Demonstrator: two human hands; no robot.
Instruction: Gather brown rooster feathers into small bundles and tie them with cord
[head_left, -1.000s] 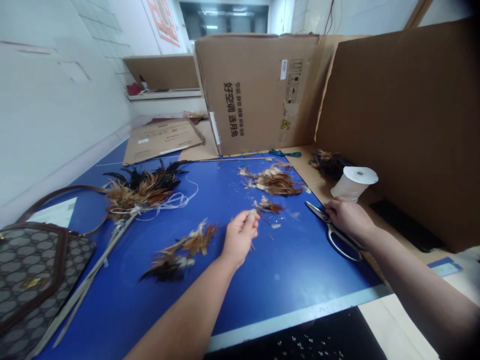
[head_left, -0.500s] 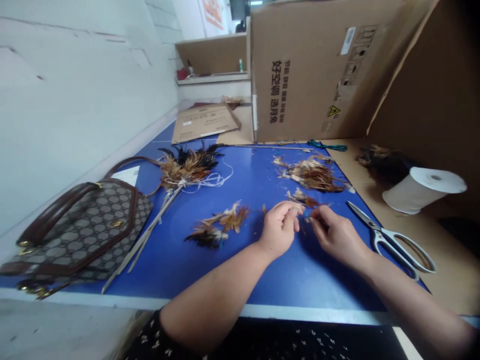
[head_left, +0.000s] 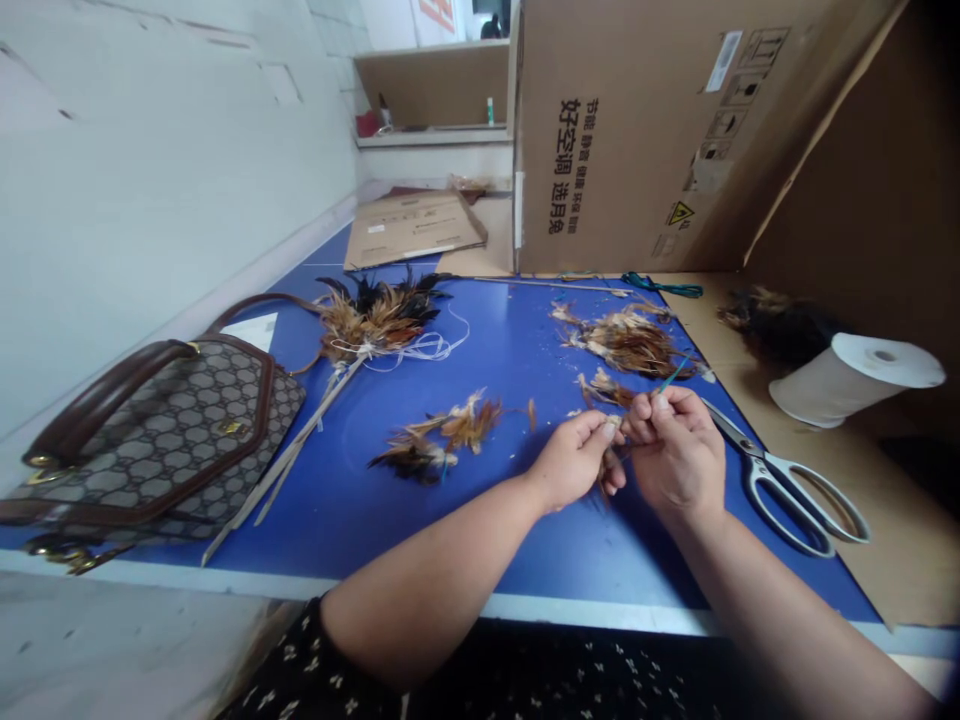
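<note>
My left hand [head_left: 574,462] is closed in a pinch on a small feather bunch, whose pale quill ends [head_left: 613,421] show at the thumb tip. Brown feather tips hang below those fingers, mostly hidden. Close against it, my right hand [head_left: 681,448] pinches a thin teal ribbon [head_left: 673,374] that sticks up past the thumb. Just beyond the hands lie a small clump of brown feathers [head_left: 602,388] and a larger feather pile [head_left: 628,343]. Tied feather bunches [head_left: 420,458] rest on the blue table to the left of my hands.
Scissors [head_left: 780,487] lie right of my right hand, near a white spool [head_left: 851,380]. At left are a patterned handbag [head_left: 187,440] and feathered sticks [head_left: 300,445] with white string [head_left: 431,347]. A large cardboard box [head_left: 630,140] stands behind, with teal cords [head_left: 664,286] before it.
My right hand has turned upward and come closer to my left. The teal ribbon, earlier a blue bit between the hands, now points up from the right fingers. The view has shifted slightly.
</note>
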